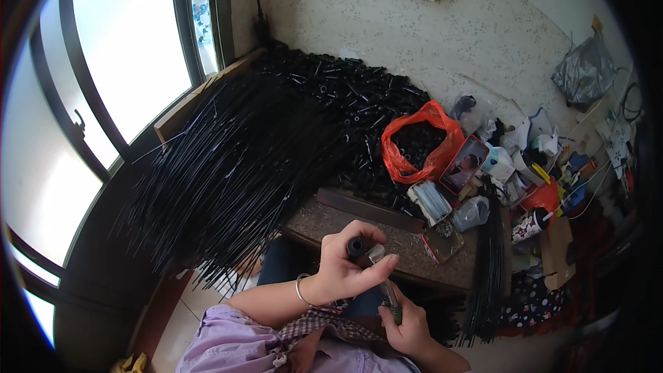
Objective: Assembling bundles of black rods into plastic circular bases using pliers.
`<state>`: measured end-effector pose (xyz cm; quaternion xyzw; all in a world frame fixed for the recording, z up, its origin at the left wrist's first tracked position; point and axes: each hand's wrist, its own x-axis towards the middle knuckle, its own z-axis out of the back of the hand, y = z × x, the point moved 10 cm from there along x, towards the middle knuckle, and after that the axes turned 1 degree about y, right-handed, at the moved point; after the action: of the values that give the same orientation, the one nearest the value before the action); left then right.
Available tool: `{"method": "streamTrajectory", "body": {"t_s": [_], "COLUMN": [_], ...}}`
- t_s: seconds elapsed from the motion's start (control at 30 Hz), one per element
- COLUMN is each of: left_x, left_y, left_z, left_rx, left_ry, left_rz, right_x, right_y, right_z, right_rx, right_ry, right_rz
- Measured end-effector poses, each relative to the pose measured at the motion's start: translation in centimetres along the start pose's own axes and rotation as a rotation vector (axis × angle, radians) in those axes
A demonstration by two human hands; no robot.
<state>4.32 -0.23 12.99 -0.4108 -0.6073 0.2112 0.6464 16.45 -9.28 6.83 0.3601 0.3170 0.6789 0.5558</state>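
Black rods (228, 159) fan out in a thick heap at ten o'clock from the hands, and short black tubes (345, 93) pile up at twelve. A dark brown bar (369, 211) lies across the table (304, 224) between the hands and that pile. Toward one o'clock a red plastic bag (394, 159) gapes open; at two sit a red-edged phone (461, 166), a box of pale sticks (433, 204) and a clear bag (471, 213). Another rod bundle (487, 269) hangs over the edge at three.

At the table's near edge, the left hand (349, 262) curls closed around a black cylinder (356, 246), its round end showing; a small clear piece (376, 254) pokes out beside it, near the thumb. At five o'clock from there, the right hand (409, 328) clamps a slim dark tool (391, 298) between thumb and fingers.
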Motion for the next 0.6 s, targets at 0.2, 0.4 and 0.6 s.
{"method": "streamTrajectory", "body": {"t_s": [0.2,0.4,0.6], "left_x": [-0.3,-1.8,-0.5], "left_y": [2.6,2.0,0.7], "left_z": [0.3,-1.5,-0.4], "left_rx": [-0.113,-0.176,-0.452], "left_ry": [0.014,0.209,0.105], "left_rz": [0.173,0.158,0.149], "right_x": [3.5,3.8,2.7], "right_y": [-6.0,-17.8,-19.5], "right_z": [4.3,4.1,4.1], "right_rx": [-0.113,-0.71,-0.832], "right_ry": [-0.032,-0.141,-0.243], "right_rz": [-0.01,-0.259,-0.171]}}
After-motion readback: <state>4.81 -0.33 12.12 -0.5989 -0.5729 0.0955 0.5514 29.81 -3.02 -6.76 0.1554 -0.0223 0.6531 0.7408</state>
